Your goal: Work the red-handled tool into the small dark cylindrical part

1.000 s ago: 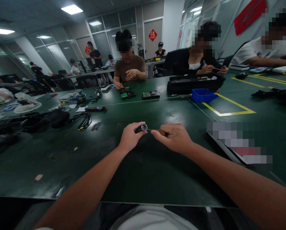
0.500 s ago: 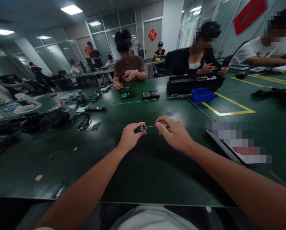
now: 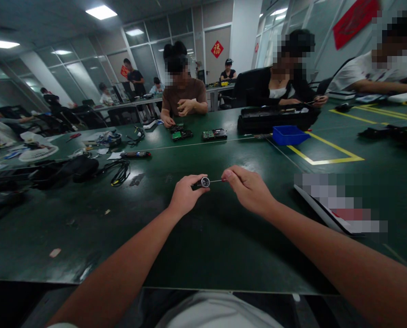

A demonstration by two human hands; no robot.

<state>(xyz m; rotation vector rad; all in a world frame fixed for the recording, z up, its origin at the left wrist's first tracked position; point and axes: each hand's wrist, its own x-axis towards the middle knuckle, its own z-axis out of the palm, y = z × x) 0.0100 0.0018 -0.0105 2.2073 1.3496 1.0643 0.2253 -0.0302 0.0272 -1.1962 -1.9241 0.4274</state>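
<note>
Over the middle of the green table [image 3: 203, 246], my left hand [image 3: 185, 196] is closed on a small black cylindrical part with a silver end [image 3: 202, 182], held just above the surface. My right hand [image 3: 249, 189] is closed in a pinch on a thin screwdriver [image 3: 219, 181]. Its metal shaft runs left into the silver end of the part, and the handle is hidden inside my fingers. The two hands are a short gap apart.
A blue bin [image 3: 288, 135] and a long black case [image 3: 275, 119] lie at the far right beside yellow floor-tape lines. Circuit boards [image 3: 214, 134] sit ahead, black cables [image 3: 119, 172] and bags to the left. Other people work across the table. A flat pixelated item [image 3: 336, 207] lies right.
My right hand rose slightly and shifted its grip along the screwdriver, so the handle no longer shows. The left hand and the part stayed where they were.
</note>
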